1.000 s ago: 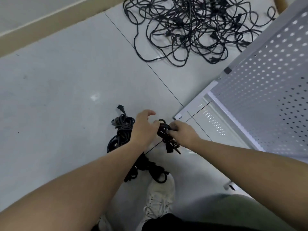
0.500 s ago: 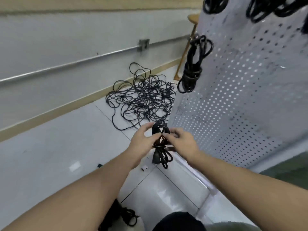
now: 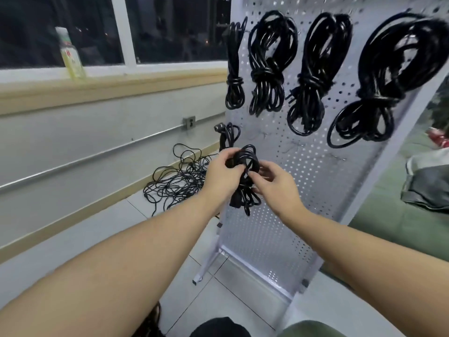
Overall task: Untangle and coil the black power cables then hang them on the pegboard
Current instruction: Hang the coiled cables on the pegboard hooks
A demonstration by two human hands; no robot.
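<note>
- The left hand (image 3: 222, 173) has its grip closed around the upper part of a coiled black cable (image 3: 244, 176), fingers curled over the loop and thumb up near its top.
- The right hand (image 3: 274, 182) pinches the same coiled cable from the other side, thumb and first fingers nipping the strands near the wrapped middle while the other fingers spread loosely.
- The coiled cable is held up in the air between both hands, just in front of the lower left part of the white pegboard (image 3: 315, 171); its plug end and lower loops dangle below the hands.
- Four bundled cables hang in a row along the top of the pegboard: a slim bundle (image 3: 234, 69) at the left edge, a second bundle (image 3: 268, 64), a third bundle (image 3: 313, 76) and a big, blurred bundle (image 3: 388, 81) at the right.
- A fifth bundle (image 3: 228, 136) hangs lower at the board's left edge, just above the left hand.
- A tangled pile of cables (image 3: 175, 183) lies on the tiled floor (image 3: 145, 229) by the wall, behind the left hand.
- A clear bottle (image 3: 69, 53) with yellowish liquid stands on the window sill at upper left.
- A metal pipe (image 3: 85, 158) runs along the wall below the sill.
</note>
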